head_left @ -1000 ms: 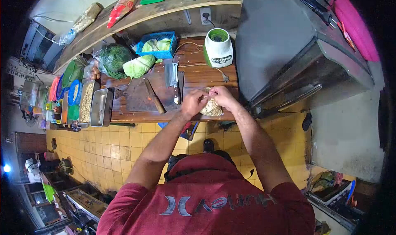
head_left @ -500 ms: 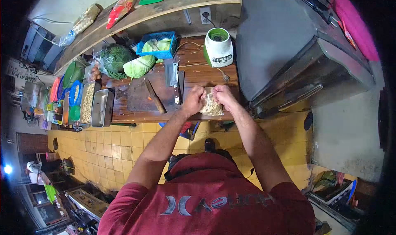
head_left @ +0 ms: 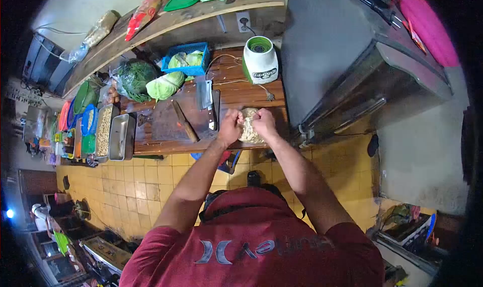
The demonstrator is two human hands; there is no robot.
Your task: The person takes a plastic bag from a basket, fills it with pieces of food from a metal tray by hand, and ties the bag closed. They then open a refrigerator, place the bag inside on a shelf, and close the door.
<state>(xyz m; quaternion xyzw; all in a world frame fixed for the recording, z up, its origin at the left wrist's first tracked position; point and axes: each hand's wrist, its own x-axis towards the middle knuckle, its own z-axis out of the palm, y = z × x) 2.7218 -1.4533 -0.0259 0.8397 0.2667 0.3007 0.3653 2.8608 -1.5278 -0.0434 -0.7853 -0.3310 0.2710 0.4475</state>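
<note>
A clear plastic bag of pale, small pieces [head_left: 251, 134] sits near the front edge of the wooden table [head_left: 241, 96]. My left hand [head_left: 231, 127] pinches the bag's upper left side, its fingers curled in. Across from it, my right hand [head_left: 264, 123] grips the upper right of the bag. What exactly the pieces are is too small to tell. To the left lie a cleaver [head_left: 207, 94] and a black-and-white-handled knife [head_left: 212, 117]. A wooden-handled knife [head_left: 185, 122] rests on the dark cutting board [head_left: 166, 117].
A white-and-green blender base [head_left: 260, 63] stands behind the bag, its plug on the table. Cabbage [head_left: 165, 86] and a blue basket [head_left: 205, 60] are at the back left. Metal trays [head_left: 122, 136] line the left end. A grey refrigerator [head_left: 332, 60] bounds the right.
The view has shifted, so the table appears slightly further left. My right hand has come a little closer to my left over the bag. Both hands still hold it.
</note>
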